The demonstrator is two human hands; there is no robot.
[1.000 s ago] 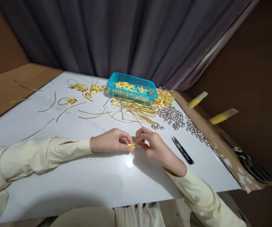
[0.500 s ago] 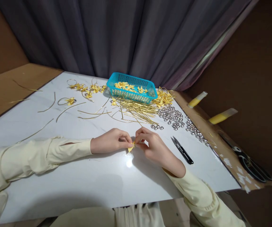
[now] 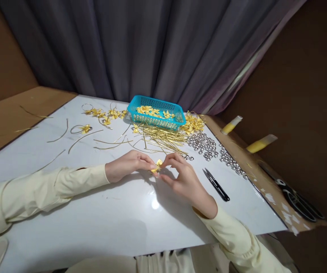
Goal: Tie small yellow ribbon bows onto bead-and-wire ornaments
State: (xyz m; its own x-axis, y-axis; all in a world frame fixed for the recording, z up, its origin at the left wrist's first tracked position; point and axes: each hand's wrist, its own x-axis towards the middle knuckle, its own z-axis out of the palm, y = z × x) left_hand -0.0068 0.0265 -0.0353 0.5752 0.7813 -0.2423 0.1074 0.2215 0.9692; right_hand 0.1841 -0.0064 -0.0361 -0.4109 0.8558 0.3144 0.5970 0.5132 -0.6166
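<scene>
A small yellow ribbon flower (image 3: pixel 159 163) is between my two hands, above the white tabletop. My left hand (image 3: pixel 131 165) pinches its left side between thumb and fingers. From the right, the index finger and thumb of my right hand (image 3: pixel 182 176) curl about the flower's other edge, their tips at its petals. The fingertips partly cover the flower, so its centre is hard to make out. Black thread snips (image 3: pixel 217 185) lie to the right of my right hand. Just beyond my hands is a bundle of gold wire ties (image 3: pixel 165 136).
A blue basket (image 3: pixel 156 124) holds yellow flowers; a yellow pile (image 3: pixel 193 124) sits beside it. Silver beads (image 3: pixel 203 144) are scattered at right. Finished-looking looped flowers (image 3: pixel 85 129) and loose wires lie at left. Black scissors (image 3: pixel 296 203) and two yellow-filled tubes (image 3: pixel 261 144) occupy the brown right edge.
The flower has been turned so more of its petals show. My right thumb and index finger have spread apart around it. The view has tilted slightly up.
</scene>
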